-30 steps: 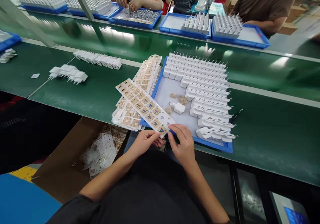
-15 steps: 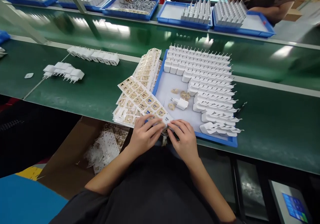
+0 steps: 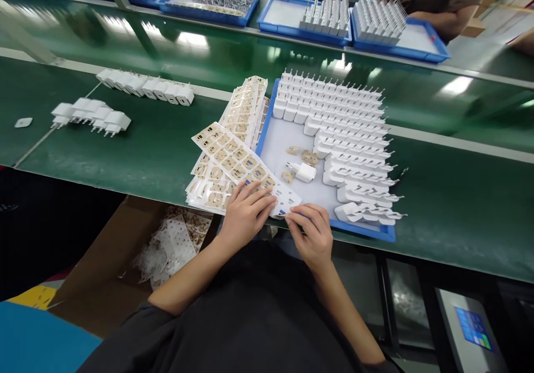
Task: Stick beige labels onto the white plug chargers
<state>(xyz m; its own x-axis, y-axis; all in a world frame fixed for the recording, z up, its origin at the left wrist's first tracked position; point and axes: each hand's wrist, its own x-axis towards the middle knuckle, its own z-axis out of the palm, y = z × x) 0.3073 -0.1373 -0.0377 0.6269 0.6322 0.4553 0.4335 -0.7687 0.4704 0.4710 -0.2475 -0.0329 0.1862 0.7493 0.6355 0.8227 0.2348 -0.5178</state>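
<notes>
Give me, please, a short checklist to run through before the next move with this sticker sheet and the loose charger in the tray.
1. Left hand pressing the sticker sheet flat: ok.
2. Right hand at the sheet's near corner: ok; whether a sticker is lifted: cannot tell.
3. Loose charger lying within reach on the blue tray: ok.
4. Peeled bits lying beside the charger: not ok if they should be cleared.
5. Sheet stack leaning on the tray's edge, fanned: cannot tell if stable.

Glossy paper sticker sheet (image 3: 244,164), matt white plastic plugs (image 3: 354,134) with bright metal prongs in smooth blue plastic tray (image 3: 362,232) at three o'clock, on shiny green table (image 3: 454,195), rough brown cardboard box (image 3: 104,262) below.
</notes>
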